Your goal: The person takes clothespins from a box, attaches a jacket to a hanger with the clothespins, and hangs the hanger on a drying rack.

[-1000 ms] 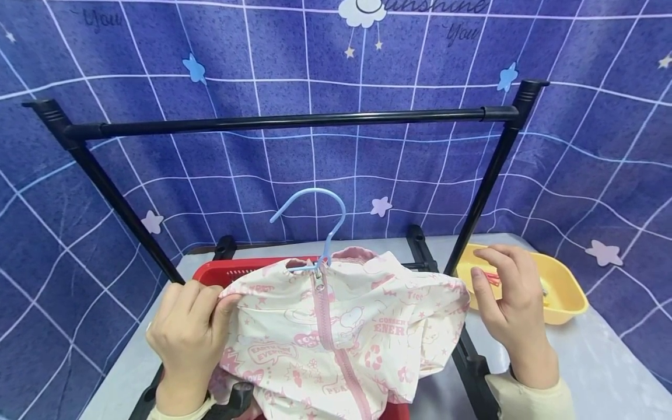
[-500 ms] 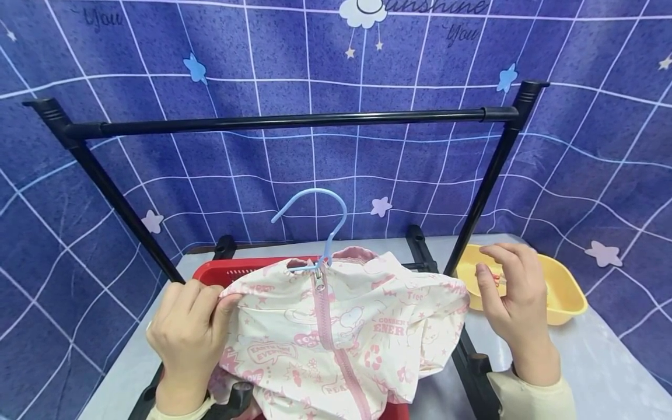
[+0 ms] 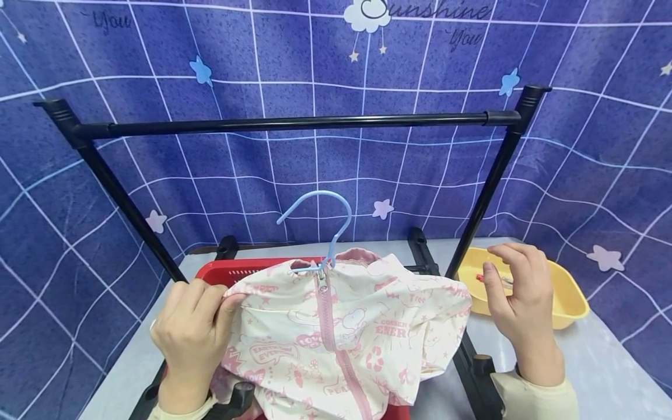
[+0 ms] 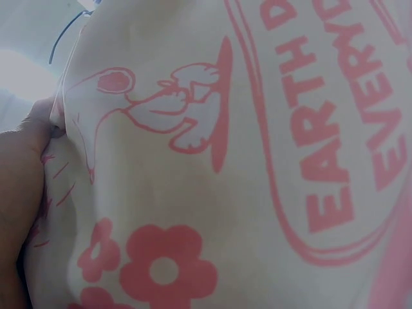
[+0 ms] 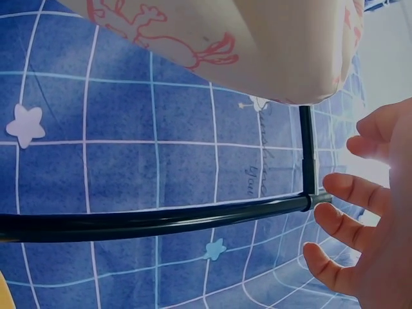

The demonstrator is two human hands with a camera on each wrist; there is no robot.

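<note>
A white jacket with pink print (image 3: 357,326) is spread upright on a light blue hanger (image 3: 341,213), whose hook sticks up out of the collar. At the jacket's left shoulder my left hand (image 3: 191,332) pinches the cloth between thumb and fingers. In the left wrist view the printed cloth (image 4: 193,161) fills most of the picture, with part of the hand (image 4: 19,187) at the edge. My right hand (image 3: 527,309) is held apart from the jacket's right side, fingers loosely bent and holding nothing; the right wrist view shows this hand (image 5: 373,212) beside the sleeve (image 5: 270,51).
A black rack's crossbar (image 3: 304,123) spans above and behind the jacket. Behind and below the cloth sits a red basket (image 3: 220,269). A yellow basin (image 3: 569,297) with small red items stands behind my right hand. A blue patterned curtain (image 3: 420,175) forms the backdrop.
My right hand has shifted slightly to the right, away from the sleeve. The left hand keeps its pinch on the shoulder. The head view has moved slightly.
</note>
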